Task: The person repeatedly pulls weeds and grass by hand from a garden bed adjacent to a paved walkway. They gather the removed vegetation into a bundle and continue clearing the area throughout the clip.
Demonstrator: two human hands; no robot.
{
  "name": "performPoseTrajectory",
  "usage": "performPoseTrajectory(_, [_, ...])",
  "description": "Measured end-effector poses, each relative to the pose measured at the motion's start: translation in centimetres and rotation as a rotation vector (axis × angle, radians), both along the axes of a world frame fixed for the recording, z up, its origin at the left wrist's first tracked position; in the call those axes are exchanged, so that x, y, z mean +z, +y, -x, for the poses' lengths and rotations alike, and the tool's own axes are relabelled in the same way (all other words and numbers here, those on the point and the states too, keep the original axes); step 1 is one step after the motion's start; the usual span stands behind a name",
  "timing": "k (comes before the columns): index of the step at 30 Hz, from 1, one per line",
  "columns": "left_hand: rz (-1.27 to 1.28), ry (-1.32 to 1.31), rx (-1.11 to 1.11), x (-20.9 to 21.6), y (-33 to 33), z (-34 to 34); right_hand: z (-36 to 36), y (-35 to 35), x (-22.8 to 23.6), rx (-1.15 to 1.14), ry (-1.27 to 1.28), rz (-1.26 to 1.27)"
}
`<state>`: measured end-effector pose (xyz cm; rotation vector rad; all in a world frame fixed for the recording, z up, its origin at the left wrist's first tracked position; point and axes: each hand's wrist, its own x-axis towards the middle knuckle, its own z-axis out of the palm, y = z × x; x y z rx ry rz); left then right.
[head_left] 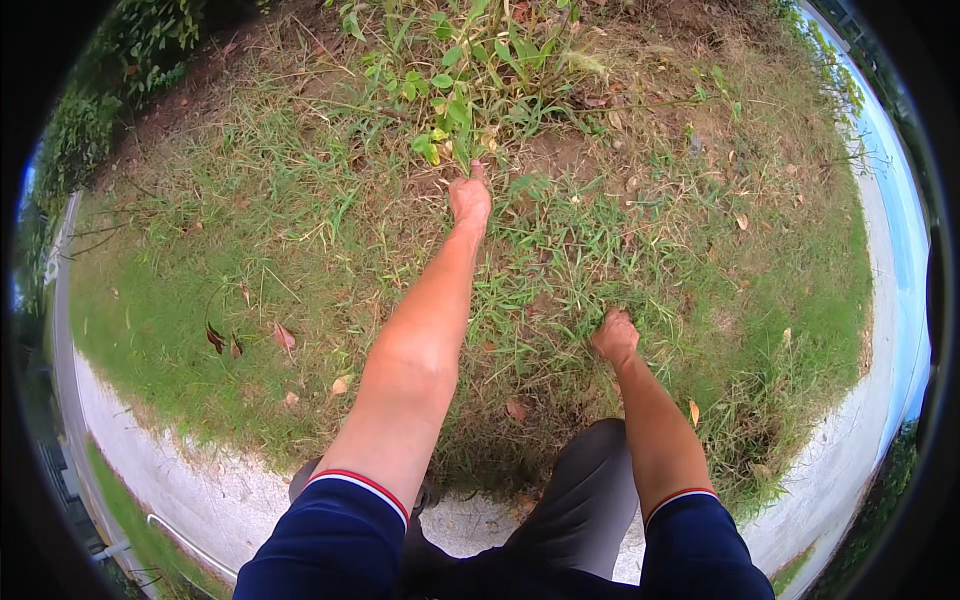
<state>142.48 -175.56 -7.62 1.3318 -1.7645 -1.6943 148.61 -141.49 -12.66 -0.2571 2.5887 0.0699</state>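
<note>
My left hand [469, 198] reaches far forward, its thumb upright and its fingers curled in at the foot of a leafy green plant [458, 110]. Broad leaves, a few of them yellowing, rise just beyond the thumb. Closer to me, my right hand [616, 336] is closed and low against the green grass [575, 265]. Whatever it grips is hidden by the fingers and blades.
Dry, patchy grass with bare soil [560, 155] covers the slope ahead. Fallen leaves, including a reddish one [284, 337], lie scattered. Pale pavement [190, 480] borders the grass near my legs. Dark bushes [80, 130] stand at the far left.
</note>
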Motion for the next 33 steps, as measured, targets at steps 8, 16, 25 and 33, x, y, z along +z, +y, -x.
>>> performPoseTrajectory(8, [-0.207, 0.055, 0.312, -3.6, 4.0, -10.2, 0.3, 0.5, -0.1, -0.014, 0.020, 0.043])
performPoseTrajectory(16, [0.015, -0.136, 0.770, -6.4, -2.1, -29.8, 0.3, 1.2, 0.5, -0.053, -0.035, -0.004])
performPoseTrajectory(25, [1.037, -0.771, 0.489, 15.6, -26.4, -37.6, 0.0, 0.8, 1.4, -0.017, -0.023, 0.056])
performPoseTrajectory(33, [0.407, 0.359, 0.129, 4.6, -28.8, -33.7, -0.6, -1.2, 1.4, 0.019, -0.048, 0.089])
